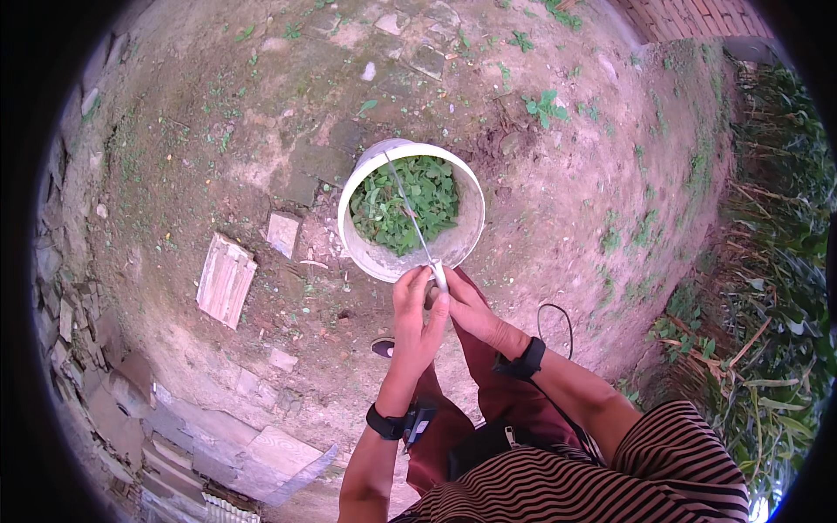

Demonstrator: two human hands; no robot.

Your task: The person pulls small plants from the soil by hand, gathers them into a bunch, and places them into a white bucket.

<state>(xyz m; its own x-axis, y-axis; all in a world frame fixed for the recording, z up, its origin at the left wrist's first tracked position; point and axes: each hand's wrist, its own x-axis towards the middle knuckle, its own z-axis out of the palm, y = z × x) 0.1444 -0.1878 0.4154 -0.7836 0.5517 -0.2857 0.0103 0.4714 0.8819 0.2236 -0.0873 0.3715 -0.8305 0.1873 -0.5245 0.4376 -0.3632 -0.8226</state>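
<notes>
A white plastic bucket (480, 212) is in front of my legs, its mouth facing up toward me and somewhat tilted. Green leafy cuttings (409, 202) lie inside it. The thin wire handle (409, 206) runs across the mouth from the far rim to my hands. My left hand (418, 320) pinches the near end of the wire beside a white handle grip (440, 277). My right hand (474, 314) holds that grip from the right, its fingers partly hidden behind it. Whether the bucket's base rests on the ground cannot be made out.
A pale ridged block (226, 281) and a smaller brick piece (283, 233) lie on the dirt at left. Stacked slabs and boards (216, 444) line the lower left. Tall leafy plants (778, 261) border the right. A dark cable (556, 310) loops near my right wrist.
</notes>
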